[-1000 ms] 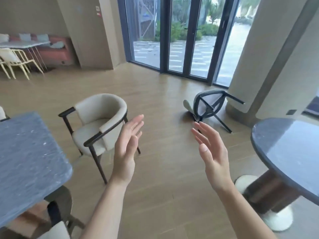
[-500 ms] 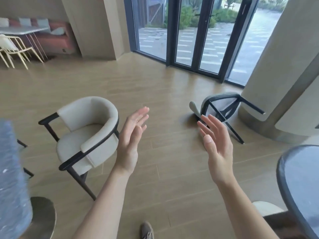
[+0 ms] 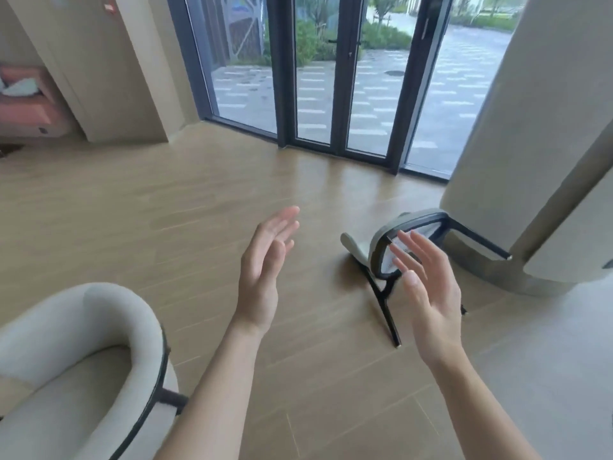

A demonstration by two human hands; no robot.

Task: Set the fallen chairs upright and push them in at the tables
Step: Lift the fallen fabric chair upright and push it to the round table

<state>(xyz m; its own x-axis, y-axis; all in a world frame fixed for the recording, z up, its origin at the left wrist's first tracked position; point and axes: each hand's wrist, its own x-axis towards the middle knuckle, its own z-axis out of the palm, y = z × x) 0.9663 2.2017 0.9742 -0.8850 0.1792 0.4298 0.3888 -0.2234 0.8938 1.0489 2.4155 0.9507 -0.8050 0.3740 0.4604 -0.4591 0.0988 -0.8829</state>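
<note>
A fallen chair with a grey shell and black metal legs lies on its side on the wooden floor, close to a wide pillar, legs pointing right and toward me. My right hand is raised in front of it, fingers spread, holding nothing and partly covering its seat. My left hand hovers open over bare floor to the chair's left, palm facing right. An upright cream armchair with a black frame stands at the lower left.
A thick beige pillar rises right behind the fallen chair. Dark-framed glass doors fill the far wall. A beige wall column and a pink sofa are at the far left. Wooden floor stretches between.
The view has moved forward and right toward the fallen chair, which looks larger. Both tables have left the view and the upright armchair has slid to the lower left. Both hands stay open.
</note>
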